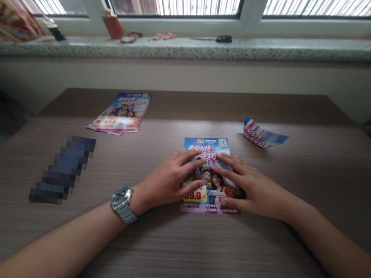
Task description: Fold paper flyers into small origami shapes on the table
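A printed flyer [210, 148] lies flat on the table in front of me, its picture side up. My left hand [174, 175], with a metal watch [124, 203] at the wrist, rests over the flyer's left edge, fingers spread. Over its right side lies my right hand [251, 187], also with its fingers apart. Both hands touch the flyer without gripping it, and they cover parts of its print. Beyond my right hand stands a folded paper [263, 136] with similar print.
A stack of flyers [127, 106] lies at the table's far left, with a pixelated dark object [64, 169] nearer me. Behind the brown table [166, 258], the stone windowsill [182, 44] holds a dark-handled tool [224, 39], a reddish-brown item [112, 25] and a colourful bag [9, 7].
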{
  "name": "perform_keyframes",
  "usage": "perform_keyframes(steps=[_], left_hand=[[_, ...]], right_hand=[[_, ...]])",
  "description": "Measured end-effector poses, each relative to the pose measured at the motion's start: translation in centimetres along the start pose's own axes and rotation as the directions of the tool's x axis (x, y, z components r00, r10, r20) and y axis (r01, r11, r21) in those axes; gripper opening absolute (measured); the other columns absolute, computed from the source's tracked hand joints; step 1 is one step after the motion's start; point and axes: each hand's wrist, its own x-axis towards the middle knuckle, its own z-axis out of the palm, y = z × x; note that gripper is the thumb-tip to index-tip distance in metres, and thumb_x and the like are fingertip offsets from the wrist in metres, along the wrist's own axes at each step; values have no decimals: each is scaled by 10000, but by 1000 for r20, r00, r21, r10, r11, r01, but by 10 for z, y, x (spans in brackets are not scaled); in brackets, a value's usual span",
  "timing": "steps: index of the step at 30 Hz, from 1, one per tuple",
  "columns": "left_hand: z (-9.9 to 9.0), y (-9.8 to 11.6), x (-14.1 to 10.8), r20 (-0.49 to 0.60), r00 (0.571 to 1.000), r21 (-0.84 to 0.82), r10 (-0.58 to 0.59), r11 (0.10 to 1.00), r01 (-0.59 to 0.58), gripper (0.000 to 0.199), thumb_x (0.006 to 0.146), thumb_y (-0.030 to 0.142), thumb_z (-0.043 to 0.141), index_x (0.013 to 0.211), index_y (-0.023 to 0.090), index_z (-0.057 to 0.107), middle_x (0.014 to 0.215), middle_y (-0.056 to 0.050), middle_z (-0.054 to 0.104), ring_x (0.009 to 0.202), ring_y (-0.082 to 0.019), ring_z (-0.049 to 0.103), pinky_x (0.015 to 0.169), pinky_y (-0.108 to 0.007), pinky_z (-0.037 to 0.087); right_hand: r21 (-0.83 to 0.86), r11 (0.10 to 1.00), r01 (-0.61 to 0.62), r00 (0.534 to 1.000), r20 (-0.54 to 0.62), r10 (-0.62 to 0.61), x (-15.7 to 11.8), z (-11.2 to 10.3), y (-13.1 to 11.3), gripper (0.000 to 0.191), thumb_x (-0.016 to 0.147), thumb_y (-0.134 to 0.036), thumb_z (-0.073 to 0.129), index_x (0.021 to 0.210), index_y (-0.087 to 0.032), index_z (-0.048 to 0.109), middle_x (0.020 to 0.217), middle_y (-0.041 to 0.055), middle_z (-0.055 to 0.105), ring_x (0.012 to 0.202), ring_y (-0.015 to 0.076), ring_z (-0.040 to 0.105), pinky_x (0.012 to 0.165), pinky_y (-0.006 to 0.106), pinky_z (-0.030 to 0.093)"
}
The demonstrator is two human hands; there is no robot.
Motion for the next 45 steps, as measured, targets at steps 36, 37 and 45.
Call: perform_keyframes(steps=[36, 37, 45], left_hand=[[-6, -4, -4, 164, 984, 16, 71, 997, -74, 920, 810, 710, 692, 1568, 311, 357, 1665, -128, 272, 1543, -353, 258, 1259, -600, 231], [-6, -4, -4, 166, 984, 19, 69, 997, -73, 916, 813, 710, 689, 1568, 310, 358, 1666, -129, 270, 1544, -351, 255, 1260, -598, 229], [-5, -5, -4, 175, 983, 16, 63, 998, -67, 894, 822, 715, 676, 1558, 298, 384, 1659, -142, 283, 1545, -353, 253, 1255, -599, 235]], right_hand=[[123, 990, 65, 998, -9, -64, -5, -4, 5, 831, 831, -543, 758, 1559, -324, 420, 1677, 94, 304, 1534, 339, 284, 1232, 583, 254], [119, 991, 62, 998, -6, -62, -5, -4, 5, 833, 831, -548, 756, 1559, -321, 419, 1677, 96, 304, 1536, 339, 279, 1232, 584, 252], [107, 992, 70, 998, -2, -70, -6, -2, 7, 834, 842, -552, 745, 1566, -323, 402, 1683, 89, 292, 1540, 329, 269, 1231, 583, 257]])
